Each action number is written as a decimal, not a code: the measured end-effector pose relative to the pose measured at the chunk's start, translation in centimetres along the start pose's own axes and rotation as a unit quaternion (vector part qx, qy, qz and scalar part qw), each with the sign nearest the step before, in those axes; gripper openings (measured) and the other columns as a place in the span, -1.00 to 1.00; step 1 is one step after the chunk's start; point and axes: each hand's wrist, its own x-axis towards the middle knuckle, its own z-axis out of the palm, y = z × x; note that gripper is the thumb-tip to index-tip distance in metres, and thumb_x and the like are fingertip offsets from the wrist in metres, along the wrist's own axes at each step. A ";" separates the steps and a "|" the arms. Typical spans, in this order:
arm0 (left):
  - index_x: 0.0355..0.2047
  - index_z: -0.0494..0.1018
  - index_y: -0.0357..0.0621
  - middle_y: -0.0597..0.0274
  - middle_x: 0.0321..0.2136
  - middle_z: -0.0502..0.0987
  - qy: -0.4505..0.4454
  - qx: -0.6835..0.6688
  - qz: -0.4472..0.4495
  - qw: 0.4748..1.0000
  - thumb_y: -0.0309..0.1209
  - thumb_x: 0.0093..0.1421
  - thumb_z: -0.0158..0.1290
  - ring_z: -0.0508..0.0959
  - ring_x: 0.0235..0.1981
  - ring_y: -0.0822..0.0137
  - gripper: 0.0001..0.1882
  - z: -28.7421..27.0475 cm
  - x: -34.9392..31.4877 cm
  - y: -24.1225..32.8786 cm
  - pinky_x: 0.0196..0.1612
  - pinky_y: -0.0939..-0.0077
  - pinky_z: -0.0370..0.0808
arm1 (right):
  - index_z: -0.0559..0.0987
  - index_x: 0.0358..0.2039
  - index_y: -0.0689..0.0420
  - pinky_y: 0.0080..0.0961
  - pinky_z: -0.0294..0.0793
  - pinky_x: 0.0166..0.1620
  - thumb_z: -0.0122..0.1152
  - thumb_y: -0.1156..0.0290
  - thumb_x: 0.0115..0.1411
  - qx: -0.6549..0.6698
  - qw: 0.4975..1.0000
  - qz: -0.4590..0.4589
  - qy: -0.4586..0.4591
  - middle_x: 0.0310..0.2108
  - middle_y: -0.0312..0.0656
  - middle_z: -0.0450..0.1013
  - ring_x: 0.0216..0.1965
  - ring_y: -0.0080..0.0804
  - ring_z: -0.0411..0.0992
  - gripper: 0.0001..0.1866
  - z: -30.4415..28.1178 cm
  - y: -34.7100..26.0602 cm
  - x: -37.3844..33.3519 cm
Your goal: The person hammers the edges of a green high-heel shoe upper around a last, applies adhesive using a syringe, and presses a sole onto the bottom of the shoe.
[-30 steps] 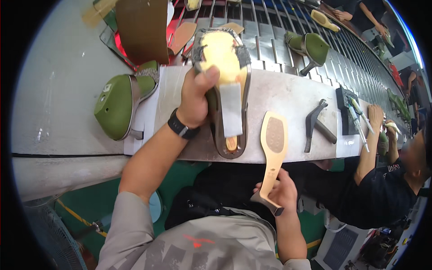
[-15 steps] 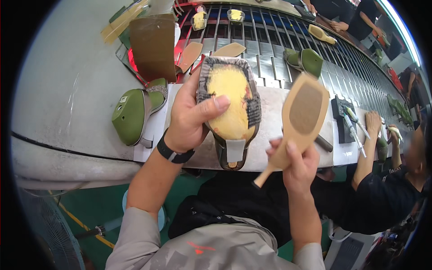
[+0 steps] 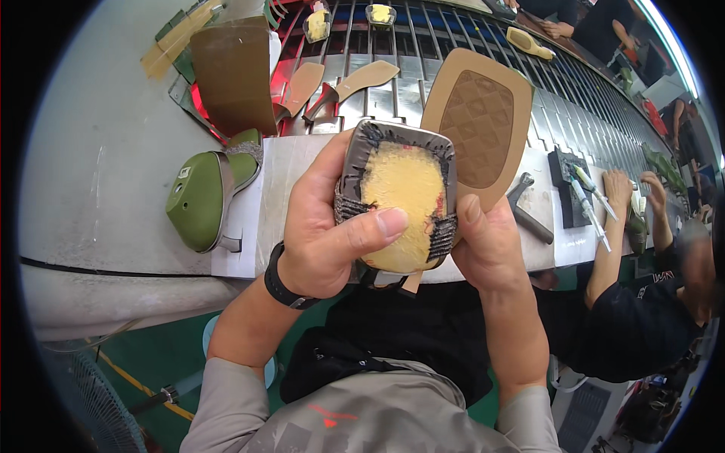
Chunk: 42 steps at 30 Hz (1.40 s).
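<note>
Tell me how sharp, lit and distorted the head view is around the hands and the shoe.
Head view: the shoe and both hands, left hand and right hand, are sharp and evenly lit, with no hard shadows; the sole is crisp too; fisheye bends the table edge and conveyor slats; black rim at the corners; glare at the upper right edge.

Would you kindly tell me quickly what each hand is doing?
Left hand: closed on the yellow-bottomed shoe with dark straps.
Right hand: closed on the tan quilted sole.

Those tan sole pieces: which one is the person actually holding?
The big quilted tan sole, gripped in the right hand beside the yellow-bottomed shoe. The two smaller plain soles lie untouched on the slatted conveyor.
</note>
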 end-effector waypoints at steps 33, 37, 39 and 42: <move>0.26 0.34 -0.35 -0.37 0.23 0.49 0.001 -0.078 -0.027 0.997 -0.48 0.45 0.00 0.62 0.19 -0.09 -0.58 -0.3 0.7 2.7 0.22 0.03 0.62 | 0.64 -0.10 0.52 -0.42 0.74 -0.30 0.11 0.45 0.48 -0.120 0.992 0.031 -0.002 -0.32 0.06 0.70 -0.35 -0.33 0.70 -0.69 7.0 -3.3 -6.8; 0.26 0.34 -0.38 -0.38 0.25 0.46 -0.103 -0.036 -0.007 0.994 -0.25 0.50 0.02 0.59 0.22 -0.08 -0.51 -1.0 0.3 1.8 0.30 -0.01 0.54 | 0.64 -0.10 0.53 -0.42 0.75 -0.30 0.11 0.42 0.51 -0.057 0.993 0.099 0.021 -0.34 0.06 0.70 -0.36 -0.33 0.70 -0.67 6.5 -2.6 -5.9; 0.23 0.35 -0.37 -0.41 0.23 0.48 -0.101 -0.113 -0.049 0.987 0.04 0.48 0.03 0.60 0.20 -0.07 -0.34 -1.2 0.2 1.8 0.28 -0.02 0.55 | 0.65 -0.10 0.53 -0.43 0.75 -0.31 0.13 0.40 0.52 -0.057 0.997 0.052 0.004 -0.34 0.07 0.70 -0.38 -0.34 0.70 -0.65 6.5 -2.1 -5.8; 0.20 0.37 -0.35 -0.42 0.20 0.50 -0.087 -0.078 -0.018 0.993 0.20 0.40 0.06 0.61 0.19 -0.06 -0.22 -0.7 -0.5 1.4 0.26 -0.01 0.56 | 0.66 -0.11 0.52 -0.43 0.75 -0.31 0.14 0.40 0.52 -0.071 0.996 0.061 0.011 -0.33 0.07 0.70 -0.38 -0.34 0.70 -0.65 6.9 -2.2 -6.0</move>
